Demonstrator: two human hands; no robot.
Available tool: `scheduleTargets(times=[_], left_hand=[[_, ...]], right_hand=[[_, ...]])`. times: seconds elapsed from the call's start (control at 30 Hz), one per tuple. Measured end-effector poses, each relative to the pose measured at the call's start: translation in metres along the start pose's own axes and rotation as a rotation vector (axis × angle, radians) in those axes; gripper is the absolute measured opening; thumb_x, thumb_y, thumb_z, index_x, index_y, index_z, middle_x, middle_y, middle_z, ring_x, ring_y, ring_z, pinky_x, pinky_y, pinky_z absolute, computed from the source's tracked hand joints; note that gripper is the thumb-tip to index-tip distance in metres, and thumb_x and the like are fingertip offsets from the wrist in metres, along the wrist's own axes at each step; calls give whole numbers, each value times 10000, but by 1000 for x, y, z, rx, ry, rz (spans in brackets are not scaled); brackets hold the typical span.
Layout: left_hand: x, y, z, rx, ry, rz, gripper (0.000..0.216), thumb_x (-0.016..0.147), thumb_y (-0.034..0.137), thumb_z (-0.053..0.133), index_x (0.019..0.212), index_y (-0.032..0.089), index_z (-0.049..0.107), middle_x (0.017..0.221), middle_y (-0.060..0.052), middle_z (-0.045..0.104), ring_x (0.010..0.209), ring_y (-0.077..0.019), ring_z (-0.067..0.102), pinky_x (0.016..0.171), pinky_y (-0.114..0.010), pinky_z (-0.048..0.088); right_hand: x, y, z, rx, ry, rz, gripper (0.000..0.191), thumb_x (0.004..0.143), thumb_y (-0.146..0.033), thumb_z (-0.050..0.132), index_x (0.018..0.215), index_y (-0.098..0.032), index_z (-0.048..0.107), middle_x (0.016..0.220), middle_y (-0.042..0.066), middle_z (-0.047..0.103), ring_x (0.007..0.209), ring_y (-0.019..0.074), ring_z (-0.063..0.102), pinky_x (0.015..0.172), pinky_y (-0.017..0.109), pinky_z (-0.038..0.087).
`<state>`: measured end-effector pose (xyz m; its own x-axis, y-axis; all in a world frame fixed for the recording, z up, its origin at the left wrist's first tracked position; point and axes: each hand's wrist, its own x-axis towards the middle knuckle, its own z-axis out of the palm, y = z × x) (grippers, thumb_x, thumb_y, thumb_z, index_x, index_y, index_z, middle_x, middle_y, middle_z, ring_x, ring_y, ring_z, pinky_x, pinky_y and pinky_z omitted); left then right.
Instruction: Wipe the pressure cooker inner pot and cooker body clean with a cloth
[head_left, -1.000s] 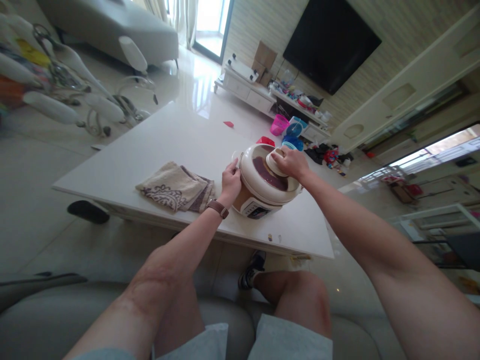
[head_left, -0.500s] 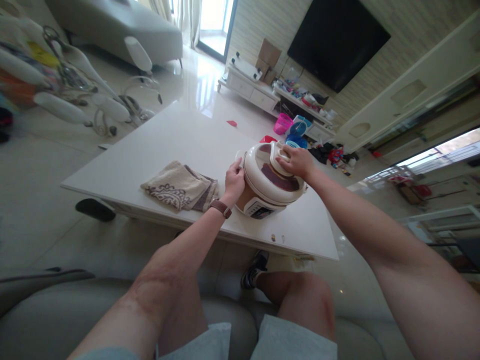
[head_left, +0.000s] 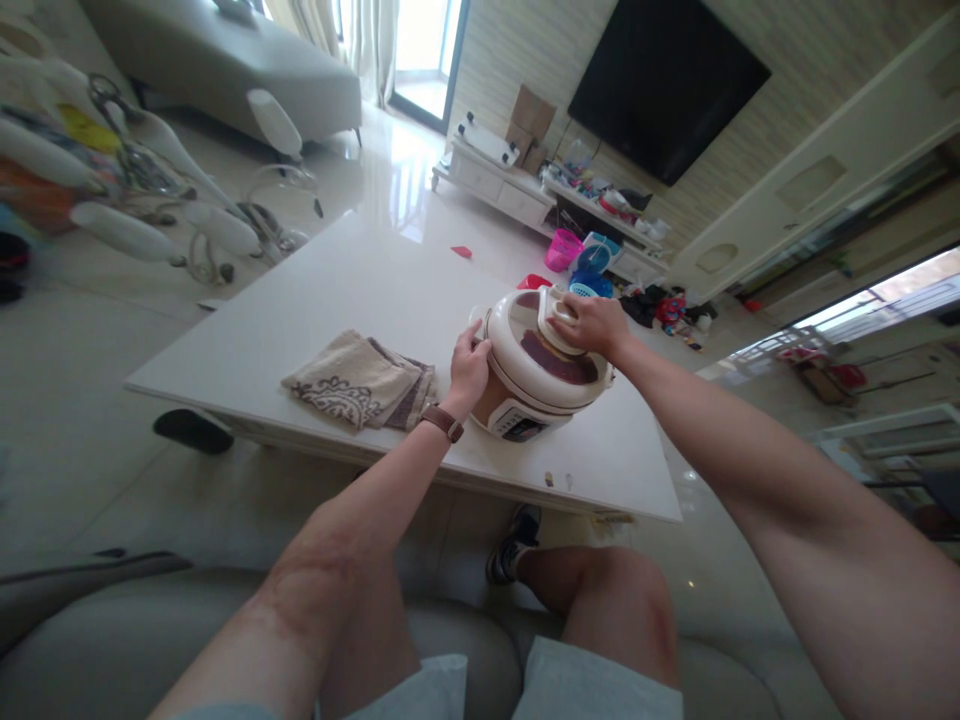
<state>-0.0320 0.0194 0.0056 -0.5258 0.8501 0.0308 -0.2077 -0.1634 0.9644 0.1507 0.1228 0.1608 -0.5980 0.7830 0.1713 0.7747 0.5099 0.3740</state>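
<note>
A cream and brown electric cooker (head_left: 525, 400) stands on the white table (head_left: 337, 300) near its front right part. My right hand (head_left: 592, 325) is closed round the cream handle (head_left: 551, 310) on the cooker's lid (head_left: 544, 355). My left hand (head_left: 469, 365), with a brown watch on the wrist, presses against the cooker's left side, fingers curled on the lid's rim. A folded beige towel with a brown pattern (head_left: 360, 382) lies on the table just left of my left hand.
My knees and grey shorts show below the table's front edge. A small red scrap (head_left: 461, 252) lies far back on the table. A TV cabinet with clutter (head_left: 585, 215), a pink basket (head_left: 562, 250) and a grey sofa (head_left: 225, 60) stand beyond.
The lid's handle has turned a little under my right hand. My left hand stays on the cooker's side. The view has shifted slightly.
</note>
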Motion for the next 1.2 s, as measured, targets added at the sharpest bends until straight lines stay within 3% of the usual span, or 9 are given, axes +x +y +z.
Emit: scheduleTargets(times=[0.2, 0.5, 0.7, 0.8, 0.9, 1.0, 1.1, 1.17, 1.2], left_hand=[[-1, -4, 3, -91, -65, -16, 632, 927, 188, 583, 1557, 237, 572, 1512, -78, 654, 1408, -245, 605, 1265, -394, 409], [-10, -7, 12, -88, -105, 26, 691, 832, 103, 606, 1510, 220, 555, 1580, -112, 604, 1512, -252, 525, 1289, -390, 380], [-7, -7, 5, 8, -182, 60, 622, 793, 86, 597, 1406, 191, 611, 1464, -123, 667, 1434, -273, 582, 1245, -415, 429], [12, -5, -24, 179, -110, 52, 558, 787, 101, 642, 1338, 191, 623, 1459, -138, 650, 1442, -306, 561, 1262, -474, 397], [34, 1, -78, 384, 153, -27, 533, 781, 129, 699, 1301, 166, 589, 1458, -184, 611, 1438, -322, 544, 1254, -487, 391], [42, 3, -145, 609, 552, -167, 671, 760, 201, 784, 1375, 162, 516, 1525, -251, 510, 1482, -386, 481, 1235, -559, 397], [32, -3, -200, 694, 840, -362, 889, 637, 214, 878, 1419, 169, 458, 1592, -302, 417, 1533, -472, 415, 1220, -648, 397], [23, -11, -219, 592, 930, -528, 894, 547, 172, 897, 1341, 144, 487, 1553, -331, 452, 1529, -496, 436, 1186, -628, 460], [20, -15, -223, 564, 930, -542, 850, 543, 151, 882, 1304, 122, 503, 1472, -335, 526, 1483, -494, 502, 1135, -608, 518]], right_hand=[[9, 4, 6, -16, 22, 13, 566, 987, -639, 488, 1160, -167, 748, 1070, 196, 819, 930, 349, 725, 708, 342, 321], [34, 8, 16, -12, 38, 59, 554, 1002, -630, 484, 1187, -178, 747, 1071, 200, 809, 931, 362, 714, 754, 362, 363], [45, -3, 9, 93, 113, 43, 486, 996, -519, 527, 1286, -163, 684, 1230, 216, 728, 1106, 381, 618, 869, 427, 413], [7, -27, -3, 220, 286, 121, 453, 1012, -421, 465, 1362, -190, 636, 1293, 209, 674, 1223, 418, 561, 949, 510, 435], [-65, -59, 1, 415, 435, 173, 384, 1008, -357, 409, 1283, -259, 659, 1228, 177, 667, 1208, 403, 583, 983, 561, 465], [-137, -88, 34, 684, 552, 242, 232, 938, -324, 504, 1090, -325, 680, 1013, 138, 666, 1047, 385, 622, 953, 592, 505], [-177, -110, 76, 889, 547, 358, 165, 866, -275, 548, 955, -359, 659, 910, 112, 641, 938, 390, 620, 864, 605, 533], [-186, -118, 94, 964, 525, 377, 128, 860, -260, 550, 900, -354, 627, 866, 95, 630, 891, 379, 624, 818, 589, 546], [-187, -120, 98, 997, 528, 367, 116, 865, -252, 548, 884, -348, 612, 855, 89, 631, 882, 370, 628, 803, 576, 552]])
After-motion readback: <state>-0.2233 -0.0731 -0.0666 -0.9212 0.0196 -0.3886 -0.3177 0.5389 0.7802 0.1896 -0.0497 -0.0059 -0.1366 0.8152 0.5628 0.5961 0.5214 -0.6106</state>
